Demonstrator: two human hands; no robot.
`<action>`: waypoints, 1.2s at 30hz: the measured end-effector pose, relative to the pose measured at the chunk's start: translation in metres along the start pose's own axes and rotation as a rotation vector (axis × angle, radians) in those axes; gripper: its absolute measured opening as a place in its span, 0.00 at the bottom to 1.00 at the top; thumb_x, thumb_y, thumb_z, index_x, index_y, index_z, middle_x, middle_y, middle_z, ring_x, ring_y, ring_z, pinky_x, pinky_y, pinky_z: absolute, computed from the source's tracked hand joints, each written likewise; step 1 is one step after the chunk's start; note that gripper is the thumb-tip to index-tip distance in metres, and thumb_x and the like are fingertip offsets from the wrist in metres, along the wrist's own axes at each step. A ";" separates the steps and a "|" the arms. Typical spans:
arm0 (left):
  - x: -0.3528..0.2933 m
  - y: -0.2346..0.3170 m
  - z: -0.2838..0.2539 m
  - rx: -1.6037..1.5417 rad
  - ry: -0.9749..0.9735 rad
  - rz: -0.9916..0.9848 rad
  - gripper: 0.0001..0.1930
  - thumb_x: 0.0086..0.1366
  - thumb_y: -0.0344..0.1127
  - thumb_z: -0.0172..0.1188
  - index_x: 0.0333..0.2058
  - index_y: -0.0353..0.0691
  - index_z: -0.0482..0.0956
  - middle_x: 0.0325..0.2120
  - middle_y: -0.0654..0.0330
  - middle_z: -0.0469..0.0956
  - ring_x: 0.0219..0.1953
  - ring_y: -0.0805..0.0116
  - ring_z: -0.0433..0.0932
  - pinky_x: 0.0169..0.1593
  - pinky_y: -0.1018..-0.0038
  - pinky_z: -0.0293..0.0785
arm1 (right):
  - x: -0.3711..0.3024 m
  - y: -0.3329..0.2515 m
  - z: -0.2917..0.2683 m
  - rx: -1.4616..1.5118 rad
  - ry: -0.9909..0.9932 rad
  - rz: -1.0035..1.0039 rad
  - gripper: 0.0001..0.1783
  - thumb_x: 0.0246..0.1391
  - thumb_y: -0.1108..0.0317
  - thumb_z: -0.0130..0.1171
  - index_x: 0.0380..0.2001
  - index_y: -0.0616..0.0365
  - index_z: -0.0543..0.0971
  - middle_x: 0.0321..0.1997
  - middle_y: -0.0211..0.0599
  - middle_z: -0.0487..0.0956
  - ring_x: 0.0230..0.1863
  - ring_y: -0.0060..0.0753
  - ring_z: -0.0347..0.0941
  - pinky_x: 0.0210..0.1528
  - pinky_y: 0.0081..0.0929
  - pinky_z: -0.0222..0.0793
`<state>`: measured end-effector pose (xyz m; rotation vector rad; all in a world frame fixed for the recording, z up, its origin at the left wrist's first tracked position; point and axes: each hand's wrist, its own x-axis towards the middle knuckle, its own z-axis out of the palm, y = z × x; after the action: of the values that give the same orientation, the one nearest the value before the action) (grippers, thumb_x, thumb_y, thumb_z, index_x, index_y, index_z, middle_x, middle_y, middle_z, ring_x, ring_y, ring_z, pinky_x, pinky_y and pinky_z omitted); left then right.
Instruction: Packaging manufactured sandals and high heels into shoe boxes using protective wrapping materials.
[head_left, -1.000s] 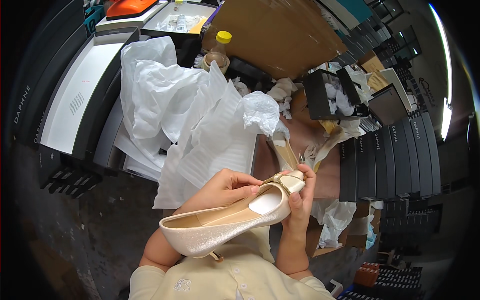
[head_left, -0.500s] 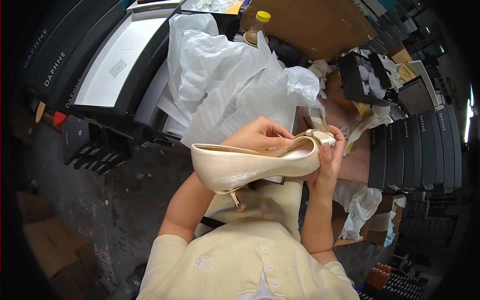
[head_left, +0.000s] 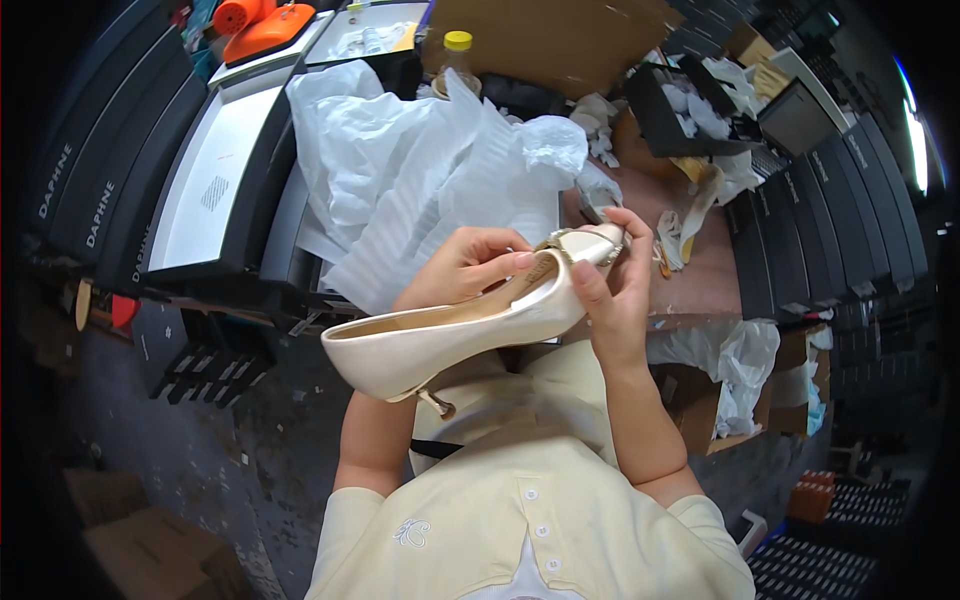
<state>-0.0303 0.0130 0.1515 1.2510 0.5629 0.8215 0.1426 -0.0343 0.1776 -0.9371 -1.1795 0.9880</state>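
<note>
Both hands hold a cream high-heeled shoe (head_left: 450, 335) above the person's lap, lying on its side with the thin heel pointing down. The left hand (head_left: 468, 268) curls over the shoe's upper edge. The right hand (head_left: 612, 290) wraps the toe end, its thumb pressed on the side and fingertips on a gold ornament (head_left: 575, 240). Behind them, crumpled white wrapping paper (head_left: 420, 170) lies on the surface (head_left: 700, 260), beside an open shoebox (head_left: 215, 190) and a yellow-capped bottle (head_left: 457, 55).

White tissue paper (head_left: 400, 170), yellow-capped bottle (head_left: 455, 62), black boxes (head_left: 90, 180)
</note>
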 end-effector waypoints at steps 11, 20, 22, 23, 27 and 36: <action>-0.003 0.001 0.001 0.000 0.001 -0.016 0.11 0.65 0.35 0.55 0.31 0.32 0.78 0.23 0.67 0.75 0.26 0.83 0.69 0.30 0.83 0.65 | -0.006 -0.001 0.001 0.033 0.003 -0.018 0.39 0.42 0.63 0.70 0.53 0.58 0.58 0.43 0.35 0.67 0.44 0.25 0.67 0.48 0.23 0.66; -0.001 -0.001 0.002 0.002 -0.014 -0.019 0.11 0.64 0.34 0.55 0.31 0.31 0.78 0.23 0.67 0.76 0.26 0.84 0.69 0.29 0.83 0.65 | -0.008 0.003 -0.003 0.063 0.020 0.011 0.39 0.43 0.62 0.70 0.54 0.58 0.58 0.44 0.36 0.67 0.46 0.26 0.66 0.50 0.24 0.64; -0.002 0.001 0.003 0.021 -0.020 -0.028 0.11 0.64 0.34 0.55 0.31 0.30 0.78 0.23 0.67 0.75 0.26 0.84 0.69 0.29 0.83 0.65 | -0.011 0.005 -0.004 0.087 0.017 -0.007 0.39 0.43 0.61 0.69 0.54 0.57 0.57 0.44 0.37 0.68 0.46 0.27 0.66 0.50 0.25 0.64; -0.003 0.003 0.003 0.034 -0.026 -0.035 0.11 0.64 0.34 0.55 0.31 0.30 0.78 0.23 0.67 0.75 0.26 0.84 0.69 0.29 0.83 0.65 | -0.013 0.006 -0.004 0.097 0.014 -0.017 0.40 0.43 0.60 0.69 0.54 0.57 0.57 0.44 0.38 0.68 0.46 0.28 0.66 0.50 0.25 0.64; -0.005 0.011 0.010 0.060 -0.023 -0.039 0.12 0.65 0.35 0.55 0.31 0.30 0.78 0.21 0.68 0.74 0.25 0.84 0.67 0.29 0.82 0.64 | -0.019 0.007 -0.006 0.104 0.025 -0.015 0.41 0.44 0.55 0.68 0.54 0.57 0.56 0.45 0.40 0.69 0.47 0.29 0.66 0.51 0.27 0.63; -0.006 0.011 0.009 0.118 -0.024 -0.049 0.12 0.65 0.36 0.55 0.30 0.31 0.78 0.21 0.68 0.73 0.25 0.84 0.66 0.28 0.82 0.64 | -0.018 0.011 -0.008 0.102 0.038 -0.010 0.41 0.44 0.53 0.67 0.55 0.57 0.56 0.45 0.41 0.69 0.47 0.29 0.66 0.51 0.27 0.62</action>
<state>-0.0292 0.0040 0.1641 1.3480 0.6282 0.7401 0.1475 -0.0492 0.1613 -0.8652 -1.0913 1.0091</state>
